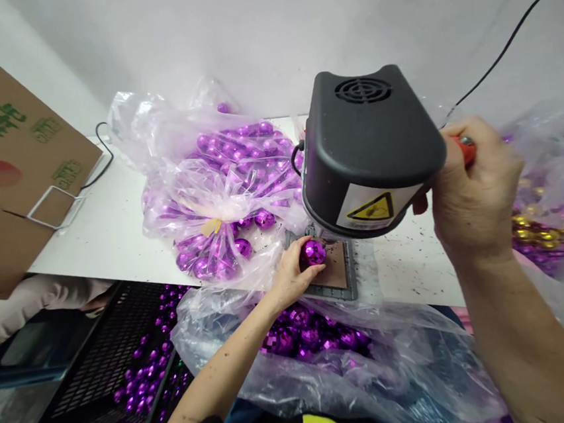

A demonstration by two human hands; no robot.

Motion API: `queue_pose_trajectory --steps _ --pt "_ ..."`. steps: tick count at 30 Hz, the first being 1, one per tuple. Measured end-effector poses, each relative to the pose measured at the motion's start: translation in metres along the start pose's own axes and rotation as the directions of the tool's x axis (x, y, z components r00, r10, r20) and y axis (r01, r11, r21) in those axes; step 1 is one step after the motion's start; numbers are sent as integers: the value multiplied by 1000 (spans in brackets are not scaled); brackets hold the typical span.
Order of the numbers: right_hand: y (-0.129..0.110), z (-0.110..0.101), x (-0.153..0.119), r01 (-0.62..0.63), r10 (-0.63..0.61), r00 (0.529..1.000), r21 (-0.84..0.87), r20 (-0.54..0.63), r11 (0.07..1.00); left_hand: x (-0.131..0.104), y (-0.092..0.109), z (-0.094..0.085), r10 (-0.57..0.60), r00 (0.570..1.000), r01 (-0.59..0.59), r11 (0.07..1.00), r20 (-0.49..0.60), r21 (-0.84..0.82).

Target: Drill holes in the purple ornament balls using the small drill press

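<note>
Between the thumb and fingers of my left hand (295, 271) is a shiny purple faceted ball (314, 252). That hand is over the grey base plate (351, 278) of a press machine, which has a brown pad (336, 274) on it. Above and to the right stands the machine's black housing (374, 136), with a vent on top and a yellow warning label. My right hand (479, 186) is closed around the machine's red lever handle (465, 148). The housing hides part of the base and the tool underneath.
A tied clear bag (225, 197) of purple balls sits on the white table (109, 235). Below the edge, an open plastic bag (401, 359) holds more balls. A black crate (80, 397) and a cardboard box (18, 164) are left; bagged gold and purple balls (546, 236) right.
</note>
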State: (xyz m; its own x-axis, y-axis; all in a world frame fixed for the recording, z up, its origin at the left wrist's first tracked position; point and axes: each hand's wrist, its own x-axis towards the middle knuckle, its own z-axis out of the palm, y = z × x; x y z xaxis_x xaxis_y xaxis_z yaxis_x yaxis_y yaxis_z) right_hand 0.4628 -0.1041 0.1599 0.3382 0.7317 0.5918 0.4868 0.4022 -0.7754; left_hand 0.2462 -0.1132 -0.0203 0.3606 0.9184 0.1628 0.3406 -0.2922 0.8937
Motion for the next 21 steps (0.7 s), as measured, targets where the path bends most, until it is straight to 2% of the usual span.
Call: queue_pose_trajectory --steps 3,5,8,11,14,17,21 --pt "-1 0 0 -12 12 1000 1 1 1000 1 3 2 111 994 -112 981 11 158" --pt "-2 1 0 -12 12 1000 2 0 1000 1 6 4 146 989 -148 965 24 218" --pt "-1 1 0 -7 7 1000 19 1 1000 0 8 7 124 992 -120 964 -1 236" --pt "0 0 0 -8 8 1000 21 1 1000 0 8 8 83 996 -76 982 -35 170" --pt "1 0 -1 5 -5 1000 13 -8 1000 0 11 5 56 998 -56 989 -2 140" --pt "1 0 -1 14 -14 1000 26 -15 1000 4 17 5 25 1000 -27 980 16 198" --pt "-1 0 0 2 -2 1000 10 2 1000 7 18 13 4 1000 0 960 -13 279"
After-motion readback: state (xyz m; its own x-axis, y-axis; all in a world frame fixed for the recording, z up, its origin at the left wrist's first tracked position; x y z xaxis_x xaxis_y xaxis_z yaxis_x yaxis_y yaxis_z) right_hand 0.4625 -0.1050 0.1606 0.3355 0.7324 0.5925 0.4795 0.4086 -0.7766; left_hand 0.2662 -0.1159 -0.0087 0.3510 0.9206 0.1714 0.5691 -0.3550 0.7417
